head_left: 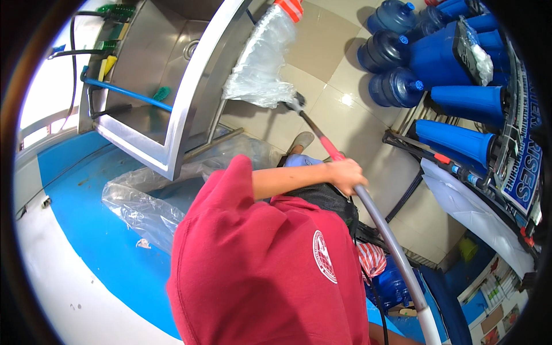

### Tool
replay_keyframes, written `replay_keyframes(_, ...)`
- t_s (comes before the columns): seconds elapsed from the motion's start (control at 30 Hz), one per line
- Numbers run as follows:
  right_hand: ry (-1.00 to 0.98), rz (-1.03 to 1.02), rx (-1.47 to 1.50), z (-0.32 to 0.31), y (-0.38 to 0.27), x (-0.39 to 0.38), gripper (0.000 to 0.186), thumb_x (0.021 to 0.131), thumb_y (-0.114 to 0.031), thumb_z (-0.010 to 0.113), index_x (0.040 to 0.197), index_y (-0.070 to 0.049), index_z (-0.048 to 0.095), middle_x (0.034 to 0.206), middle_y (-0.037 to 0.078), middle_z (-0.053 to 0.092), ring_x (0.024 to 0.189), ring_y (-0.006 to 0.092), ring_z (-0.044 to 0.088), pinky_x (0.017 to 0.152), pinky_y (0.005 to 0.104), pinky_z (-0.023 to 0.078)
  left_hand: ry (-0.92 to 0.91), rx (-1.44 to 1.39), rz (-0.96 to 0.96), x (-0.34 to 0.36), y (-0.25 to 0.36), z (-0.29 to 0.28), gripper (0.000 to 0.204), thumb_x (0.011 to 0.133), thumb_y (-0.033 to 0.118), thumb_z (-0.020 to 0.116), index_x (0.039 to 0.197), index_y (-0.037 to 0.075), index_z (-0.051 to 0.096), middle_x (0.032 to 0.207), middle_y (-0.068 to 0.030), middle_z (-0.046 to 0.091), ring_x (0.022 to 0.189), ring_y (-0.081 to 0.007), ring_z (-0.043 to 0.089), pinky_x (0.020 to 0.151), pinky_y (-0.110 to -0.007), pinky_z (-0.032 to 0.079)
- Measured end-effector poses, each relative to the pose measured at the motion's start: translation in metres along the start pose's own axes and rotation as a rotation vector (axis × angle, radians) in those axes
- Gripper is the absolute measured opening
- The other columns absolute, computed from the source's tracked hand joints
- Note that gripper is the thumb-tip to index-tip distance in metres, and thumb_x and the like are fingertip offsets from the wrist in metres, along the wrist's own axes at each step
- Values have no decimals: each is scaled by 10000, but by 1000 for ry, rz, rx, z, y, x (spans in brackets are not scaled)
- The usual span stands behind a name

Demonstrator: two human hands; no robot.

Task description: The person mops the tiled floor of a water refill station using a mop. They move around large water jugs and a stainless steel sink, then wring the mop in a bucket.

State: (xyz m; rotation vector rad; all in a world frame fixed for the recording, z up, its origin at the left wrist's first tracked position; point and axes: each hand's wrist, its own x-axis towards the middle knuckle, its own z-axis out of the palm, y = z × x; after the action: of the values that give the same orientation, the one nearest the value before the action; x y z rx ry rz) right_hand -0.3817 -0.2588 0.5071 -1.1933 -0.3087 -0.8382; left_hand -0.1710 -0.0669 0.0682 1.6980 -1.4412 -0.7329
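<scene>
My left hand (346,176) is closed around a long pole (382,224), its arm reaching across in front of the red shirt. The pole has a pinkish-red section beyond the hand, a grey middle and a white near end at the lower right. At its far end is a small dark and greyish head (294,104), too unclear to name, close to the floor. That head is beside the lower edge of a bulky clear plastic bag (261,63) next to the sink. Of my right arm only a bit of skin shows at the lower edge; the right hand is out of view.
A steel sink (172,138) with a blue stick (129,95) stands at the left. Clear plastic sheeting (144,192) lies below it. Large blue water bottles (397,86), blue bins (468,100) and a dark rack line the right. My shoe (302,141) is on the tiled floor (322,106).
</scene>
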Motion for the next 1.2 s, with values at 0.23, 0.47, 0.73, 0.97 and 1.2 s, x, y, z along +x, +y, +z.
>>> replay_keyframes(0.23, -93, 173, -348, -25, -43, -18, 550, 1033, -437, 241, 589, -152, 394, 430, -37, 369, 357, 97, 364, 441, 305, 420, -91, -44, 83, 89, -4, 28, 145, 737, 269, 652, 780, 136, 690, 682, -156, 651, 717, -389, 648, 690, -511, 508)
replay_keyframes(0.47, 388, 210, -397, -56, 78, -44, 521, 999, -294, 383, 487, -197, 367, 379, -66, 421, 298, 38, 347, 441, 188, 337, -189, 32, -190, 69, -98, 34, 156, 689, 207, 649, 831, 160, 694, 794, -122, 685, 817, -347, 666, 729, -481, 526)
replay_keyframes(0.73, 203, 376, 55, -20, 198, -93, 455, 881, -287, 478, 461, -147, 373, 375, -38, 392, 321, 90, 307, 472, 267, 311, 338, 377, -510, -44, -197, -21, 148, 827, 225, 647, 812, 81, 616, 828, -134, 643, 849, -356, 649, 785, -455, 526)
replay_keyframes(0.97, 285, 477, 4, 15, 234, -126, 411, 892, -211, 425, 501, -85, 408, 426, 65, 443, 354, 200, 410, 506, 358, 405, 331, 414, -1018, -75, -238, -52, 173, 832, 260, 700, 932, 137, 632, 1202, -180, 557, 1152, -384, 541, 917, -469, 489)
replay_keyframes(1.2, -17, 433, -166, 20, 159, -101, 391, 856, -186, 465, 486, -77, 401, 443, 40, 438, 356, 189, 441, 427, 327, 398, 412, 394, -695, -39, -173, 4, 224, 847, 326, 686, 911, 113, 660, 1119, -150, 609, 1077, -337, 591, 845, -454, 496)
